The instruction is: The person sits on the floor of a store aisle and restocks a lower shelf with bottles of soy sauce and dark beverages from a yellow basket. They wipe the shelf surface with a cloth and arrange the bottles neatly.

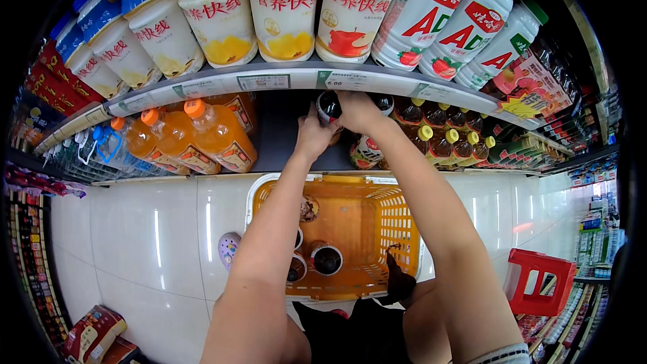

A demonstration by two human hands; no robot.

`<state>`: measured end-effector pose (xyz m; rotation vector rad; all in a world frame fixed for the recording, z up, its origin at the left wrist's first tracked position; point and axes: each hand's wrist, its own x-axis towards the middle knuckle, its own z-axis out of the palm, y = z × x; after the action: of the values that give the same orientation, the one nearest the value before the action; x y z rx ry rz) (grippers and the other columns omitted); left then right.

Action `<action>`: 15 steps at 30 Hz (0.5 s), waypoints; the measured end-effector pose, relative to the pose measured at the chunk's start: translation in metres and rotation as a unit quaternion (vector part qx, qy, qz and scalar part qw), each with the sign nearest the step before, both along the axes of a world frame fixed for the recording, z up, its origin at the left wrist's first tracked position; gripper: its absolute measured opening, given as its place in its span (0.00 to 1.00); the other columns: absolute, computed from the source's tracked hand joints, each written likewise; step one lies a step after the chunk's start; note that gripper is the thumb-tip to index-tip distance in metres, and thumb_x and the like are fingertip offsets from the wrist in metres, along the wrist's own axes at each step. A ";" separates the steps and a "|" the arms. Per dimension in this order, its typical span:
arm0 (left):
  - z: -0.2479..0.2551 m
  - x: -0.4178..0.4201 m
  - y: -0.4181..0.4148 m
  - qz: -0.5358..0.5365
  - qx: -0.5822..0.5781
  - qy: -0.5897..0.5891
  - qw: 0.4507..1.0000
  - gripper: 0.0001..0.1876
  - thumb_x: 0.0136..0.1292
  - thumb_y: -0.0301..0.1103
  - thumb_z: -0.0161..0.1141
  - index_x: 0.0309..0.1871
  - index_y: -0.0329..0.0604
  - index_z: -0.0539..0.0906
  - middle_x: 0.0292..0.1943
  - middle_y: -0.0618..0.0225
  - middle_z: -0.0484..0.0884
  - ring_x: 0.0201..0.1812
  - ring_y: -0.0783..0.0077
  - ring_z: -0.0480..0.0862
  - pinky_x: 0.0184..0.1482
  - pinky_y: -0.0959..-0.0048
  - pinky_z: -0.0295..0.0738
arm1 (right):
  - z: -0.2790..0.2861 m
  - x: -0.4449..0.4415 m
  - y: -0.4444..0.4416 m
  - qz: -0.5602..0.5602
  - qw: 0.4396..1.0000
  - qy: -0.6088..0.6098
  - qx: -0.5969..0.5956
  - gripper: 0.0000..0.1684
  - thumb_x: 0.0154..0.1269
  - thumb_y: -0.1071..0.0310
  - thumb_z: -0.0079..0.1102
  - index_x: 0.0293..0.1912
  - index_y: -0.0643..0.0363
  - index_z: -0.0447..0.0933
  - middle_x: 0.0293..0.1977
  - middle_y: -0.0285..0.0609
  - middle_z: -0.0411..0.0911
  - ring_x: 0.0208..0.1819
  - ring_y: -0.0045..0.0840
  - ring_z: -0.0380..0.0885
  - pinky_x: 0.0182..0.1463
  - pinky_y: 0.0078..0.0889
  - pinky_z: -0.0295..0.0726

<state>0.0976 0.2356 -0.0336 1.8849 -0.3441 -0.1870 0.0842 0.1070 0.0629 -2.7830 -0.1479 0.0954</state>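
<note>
My left hand [313, 134] and my right hand [358, 112] are together on a dark-capped bottle [329, 106] at the lower shelf, under the front edge of the shelf above. The lower parts of the bottle are partly hidden by my fingers. Right behind my right wrist stand a bottle with a patterned label [365, 152] and another dark-topped one. Below my arms an orange plastic basket [349, 293] sits on the floor. Several dark-topped bottles stand in it, one of them [326, 259] near its front side; my left forearm hides part of the basket.
Bottles of orange drink [222, 134] stand left on the lower shelf, yellow-capped bottles [450, 142] right. White bottles [283, 15] line the upper shelf, whose edge [303, 80] overhangs my hands. A red plastic stool [540, 281] stands at right; a bag [95, 333] lies lower left.
</note>
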 end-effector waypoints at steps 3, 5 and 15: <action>0.027 -0.005 -0.003 -0.030 0.035 0.038 0.998 0.32 0.59 0.29 0.63 0.67 0.34 0.68 0.55 0.50 0.80 0.56 0.57 0.80 0.58 0.68 0.71 | -0.011 -0.005 -0.019 0.015 0.996 -0.048 -0.070 0.38 0.51 0.68 0.68 0.61 0.65 0.66 0.58 0.63 0.68 0.62 0.53 0.65 0.67 0.44 0.63; 0.033 -0.001 0.009 -0.052 0.073 0.054 0.994 0.32 0.59 0.27 0.62 0.69 0.37 0.66 0.56 0.51 0.80 0.57 0.59 0.80 0.58 0.69 0.71 | -0.011 -0.001 -0.015 0.004 0.994 -0.066 -0.092 0.35 0.53 0.68 0.66 0.60 0.66 0.66 0.58 0.62 0.69 0.62 0.53 0.66 0.66 0.45 0.64; 0.079 -0.051 0.030 -0.132 0.123 0.077 0.981 0.27 0.60 0.28 0.57 0.64 0.31 0.71 0.51 0.54 0.83 0.52 0.61 0.83 0.54 0.69 0.74 | -0.016 -0.070 0.026 -0.125 0.960 -0.229 0.106 0.38 0.55 0.79 0.54 0.68 0.57 0.59 0.61 0.69 0.62 0.60 0.60 0.67 0.63 0.47 0.71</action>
<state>0.0465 0.2656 0.0458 2.0478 -0.4824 -0.5740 0.0139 0.1333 0.0470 -2.5353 0.0775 -0.5935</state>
